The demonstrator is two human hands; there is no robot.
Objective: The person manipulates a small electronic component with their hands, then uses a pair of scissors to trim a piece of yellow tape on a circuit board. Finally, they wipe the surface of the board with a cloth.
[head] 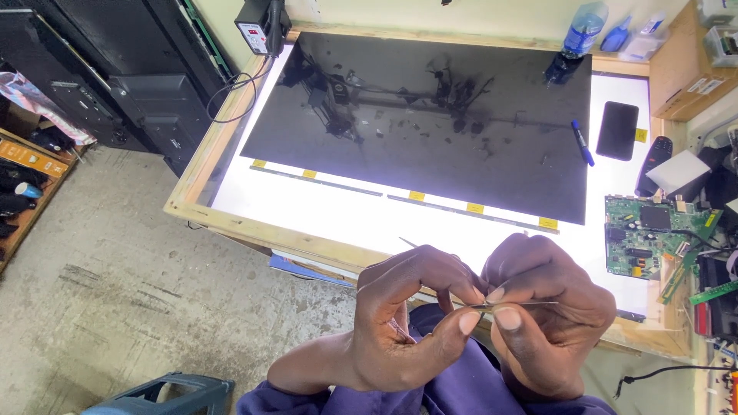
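pinching a thin metal strip (pixel 515 305) between both hands, just off the near edge of the light table (pixel 231 219), over the lap. left hand (pixel 407 323) closed narrow, thumb + forefinger tips on the strip's left end; a second fine sliver or wire pokes up behind its knuckles, can't tell what it is. right hand (pixel 542 323) also closed on the strip, thumb nail on top, fingers curled under. strip looks v. thin, flat, pale grey, held roughly level, free end sticking out a little to the right past the fingers.

risks (judgement): strip so slim it could kink if the two pinches twist against each other; could slip + drop to the concrete floor (pixel 115 292), hard to find there. edge may be sharp on fingertips.

farther out on the table: dark display panel (pixel 415 123) lying flat on the lit surface, cracked/blotched patches toward the far edge, yellow tabs along its near edge. near right corner: green circuit board (pixel 646 238) w/ cables. right edge: blue marker (pixel 582 142) touching the panel's right side, black phone (pixel 617 129) beside it. far right corner: blue water bottle (pixel 582 34). far left corner: small black power unit (pixel 257 31) w/ cable.
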